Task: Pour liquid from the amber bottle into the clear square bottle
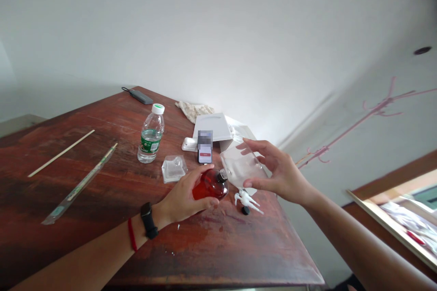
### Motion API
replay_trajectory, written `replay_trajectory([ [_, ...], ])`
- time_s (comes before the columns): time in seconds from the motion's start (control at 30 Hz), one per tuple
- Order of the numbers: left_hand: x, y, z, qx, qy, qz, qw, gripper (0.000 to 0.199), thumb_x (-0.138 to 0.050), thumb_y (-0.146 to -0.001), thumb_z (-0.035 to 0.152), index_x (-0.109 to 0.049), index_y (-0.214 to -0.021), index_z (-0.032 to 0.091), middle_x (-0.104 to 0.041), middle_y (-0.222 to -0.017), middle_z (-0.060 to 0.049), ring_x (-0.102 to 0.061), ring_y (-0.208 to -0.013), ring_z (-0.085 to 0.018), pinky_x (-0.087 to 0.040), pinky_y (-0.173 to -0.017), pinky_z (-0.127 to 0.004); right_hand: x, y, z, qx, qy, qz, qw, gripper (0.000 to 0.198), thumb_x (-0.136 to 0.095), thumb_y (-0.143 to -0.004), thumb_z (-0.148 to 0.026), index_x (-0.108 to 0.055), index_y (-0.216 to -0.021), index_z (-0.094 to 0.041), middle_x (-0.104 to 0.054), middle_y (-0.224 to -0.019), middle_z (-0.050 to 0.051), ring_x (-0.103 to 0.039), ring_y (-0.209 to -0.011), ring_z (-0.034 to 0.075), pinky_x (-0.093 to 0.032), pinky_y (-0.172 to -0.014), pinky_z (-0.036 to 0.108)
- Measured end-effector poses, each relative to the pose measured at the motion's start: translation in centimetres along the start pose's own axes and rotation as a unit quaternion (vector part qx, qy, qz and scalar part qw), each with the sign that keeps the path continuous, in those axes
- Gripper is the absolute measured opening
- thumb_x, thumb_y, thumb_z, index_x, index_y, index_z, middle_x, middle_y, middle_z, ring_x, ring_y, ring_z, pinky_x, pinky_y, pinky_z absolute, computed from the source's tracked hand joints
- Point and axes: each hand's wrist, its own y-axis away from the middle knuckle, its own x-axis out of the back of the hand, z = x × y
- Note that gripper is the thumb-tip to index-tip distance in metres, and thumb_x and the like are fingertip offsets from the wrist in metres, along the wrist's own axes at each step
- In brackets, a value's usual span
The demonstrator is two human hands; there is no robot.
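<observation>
My left hand (184, 198) is wrapped round a bottle of red liquid (210, 186), which is tilted with its uncapped neck pointing right. Just beyond that neck, my right hand (278, 170) grips a clear plastic container (239, 163) between thumb and fingers. The bottle's mouth is close to the container's near wall; whether they touch I cannot tell. Below the container, white plastic nozzle-like pieces (246, 198) lie on the table beside a small black cap (245, 210). Left of the bottle sits another clear plastic piece (174, 169).
On the wooden table (112, 254) stand a water bottle (150, 141), a phone (205, 151) and a white box (213, 126). A cloth (194, 111) and a grey device (140, 96) lie behind. At left are a bare stick (61, 153) and wrapped chopsticks (85, 181).
</observation>
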Motion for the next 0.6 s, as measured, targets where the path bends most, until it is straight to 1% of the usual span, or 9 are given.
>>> replay_trajectory([
  [0.23,-0.04,-0.05,0.00,-0.002,-0.001,0.006,1.000,0.080,-0.085,-0.084,0.056,-0.053,-0.149,0.023,-0.061,-0.150,-0.016,-0.059,-0.135,-0.038,-0.046,-0.116,-0.055,-0.03,-0.03,-0.05,-0.003,0.013,0.004,1.000,0.077,-0.099,-0.064,-0.043,-0.069,-0.135,-0.036,-0.071,-0.133,0.007,-0.065,-0.128,0.033,-0.061,-0.098,0.046],
  [0.43,-0.10,0.05,0.12,-0.006,-0.009,0.008,1.000,0.079,-0.084,-0.085,0.056,-0.053,-0.149,0.023,-0.061,-0.150,-0.016,-0.059,-0.136,-0.038,-0.045,-0.117,-0.055,-0.03,-0.05,-0.17,0.008,0.007,0.001,1.000,0.077,-0.099,-0.065,-0.041,-0.068,-0.136,-0.035,-0.072,-0.132,0.007,-0.066,-0.126,0.032,-0.061,-0.099,0.046],
  [0.6,-0.03,-0.02,0.12,-0.002,-0.010,0.002,1.000,0.080,-0.083,-0.085,0.058,-0.052,-0.150,0.023,-0.061,-0.149,-0.016,-0.059,-0.135,-0.037,-0.045,-0.116,-0.055,-0.02,-0.05,-0.27,0.001,0.013,0.003,1.000,0.079,-0.098,-0.065,-0.042,-0.067,-0.137,-0.033,-0.071,-0.133,0.008,-0.066,-0.127,0.033,-0.061,-0.100,0.046],
])
